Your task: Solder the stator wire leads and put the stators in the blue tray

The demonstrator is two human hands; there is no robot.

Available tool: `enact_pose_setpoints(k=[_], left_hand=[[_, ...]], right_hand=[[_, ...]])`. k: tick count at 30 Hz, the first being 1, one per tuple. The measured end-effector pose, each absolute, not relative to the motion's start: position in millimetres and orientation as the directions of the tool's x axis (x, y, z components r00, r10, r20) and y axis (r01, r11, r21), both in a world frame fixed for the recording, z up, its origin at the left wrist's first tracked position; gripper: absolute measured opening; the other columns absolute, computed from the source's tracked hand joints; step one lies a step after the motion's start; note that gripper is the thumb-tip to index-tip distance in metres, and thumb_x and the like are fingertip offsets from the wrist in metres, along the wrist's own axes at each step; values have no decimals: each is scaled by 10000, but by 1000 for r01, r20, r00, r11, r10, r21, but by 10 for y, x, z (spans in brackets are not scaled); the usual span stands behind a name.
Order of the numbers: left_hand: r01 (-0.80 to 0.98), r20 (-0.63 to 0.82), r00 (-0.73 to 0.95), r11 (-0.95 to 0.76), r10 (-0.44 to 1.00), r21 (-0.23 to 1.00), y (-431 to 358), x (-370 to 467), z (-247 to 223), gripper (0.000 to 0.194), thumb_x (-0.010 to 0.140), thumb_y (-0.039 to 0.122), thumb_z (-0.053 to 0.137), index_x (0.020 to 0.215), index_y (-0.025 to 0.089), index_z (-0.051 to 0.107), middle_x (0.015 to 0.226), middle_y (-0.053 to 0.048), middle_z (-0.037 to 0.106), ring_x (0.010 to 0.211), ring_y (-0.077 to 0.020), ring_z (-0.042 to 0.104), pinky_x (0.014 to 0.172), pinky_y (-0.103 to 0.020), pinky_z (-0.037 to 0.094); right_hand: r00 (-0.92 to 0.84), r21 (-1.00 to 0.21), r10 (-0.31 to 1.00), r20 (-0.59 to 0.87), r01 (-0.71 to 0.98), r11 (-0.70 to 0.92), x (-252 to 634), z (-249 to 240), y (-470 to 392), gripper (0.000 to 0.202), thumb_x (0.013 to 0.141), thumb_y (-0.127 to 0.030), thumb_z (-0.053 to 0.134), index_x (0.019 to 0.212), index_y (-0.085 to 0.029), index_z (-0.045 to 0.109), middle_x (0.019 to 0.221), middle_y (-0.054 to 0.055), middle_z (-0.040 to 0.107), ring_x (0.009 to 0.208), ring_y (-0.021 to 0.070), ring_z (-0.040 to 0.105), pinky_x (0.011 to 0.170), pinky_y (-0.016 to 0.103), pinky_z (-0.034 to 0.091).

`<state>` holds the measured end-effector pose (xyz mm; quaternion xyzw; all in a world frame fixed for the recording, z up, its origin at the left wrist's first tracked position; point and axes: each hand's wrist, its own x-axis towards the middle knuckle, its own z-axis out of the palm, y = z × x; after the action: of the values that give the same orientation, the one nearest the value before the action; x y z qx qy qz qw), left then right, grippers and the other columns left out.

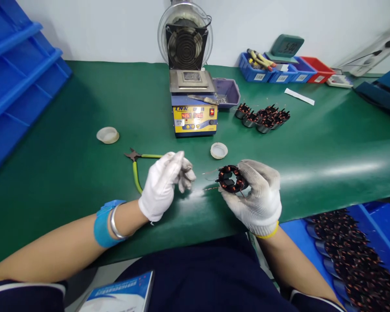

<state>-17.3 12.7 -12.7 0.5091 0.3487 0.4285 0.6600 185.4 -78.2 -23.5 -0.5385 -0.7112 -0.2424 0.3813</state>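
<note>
My right hand (pixel 255 195), in a white knit glove, is closed round a stator (pixel 231 178), a black ring wound with copper wire. Thin loose wires and a twisted wire lead (pixel 211 188) stick out of it to the left. My left hand (pixel 169 184), also gloved in white, hovers left of these wire ends with a gap between. Its fingers are loosely bent and partly apart, and nothing shows in them. Green-handled cutters (pixel 135 167) lie on the table just beyond my left hand, their jaws apart and one handle partly covered by it.
Behind stands a solder pot (pixel 195 115) with a lit display and a fan (pixel 186 47). Several stators (pixel 266 118) stand to its right; more fill a blue crate (pixel 354 260) at lower right. Two small dishes (pixel 108 135) (pixel 219 150), small bins (pixel 256 71) and stacked blue trays (pixel 16 82) surround.
</note>
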Motion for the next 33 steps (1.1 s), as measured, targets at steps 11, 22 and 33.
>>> enact_pose_setpoints(k=[11, 22, 33], left_hand=[[-192, -31, 452, 131, 891, 973, -90, -131, -10, 471, 809, 621, 761, 786, 192, 567, 601, 15, 665, 441, -112, 595, 430, -214, 495], [-71, -167, 537, 242, 827, 968, -12, -38, 51, 436, 767, 566, 758, 719, 194, 535, 532, 35, 605, 379, -75, 509, 385, -183, 419], [-47, -191, 464, 240, 865, 970, 267, -25, -320, 502, 749, 640, 756, 759, 185, 545, 656, -4, 651, 481, -112, 593, 441, -222, 470]], right_hand=[[-97, -104, 591, 801, 949, 297, 1829, -237, -743, 604, 820, -228, 759, 1368, -221, 505, 1134, 114, 611, 1050, 258, 631, 869, 410, 610], [-55, -159, 661, 748, 953, 258, 1888, -182, -642, 385, 795, -325, 744, 1124, -246, 561, 1206, 136, 608, 1076, 297, 667, 884, 468, 613], [96, 196, 981, 170, 972, -129, 2260, -4, -23, 502, 848, -282, 639, 1341, -210, 581, 1325, 133, 647, 999, 297, 673, 720, 359, 527]])
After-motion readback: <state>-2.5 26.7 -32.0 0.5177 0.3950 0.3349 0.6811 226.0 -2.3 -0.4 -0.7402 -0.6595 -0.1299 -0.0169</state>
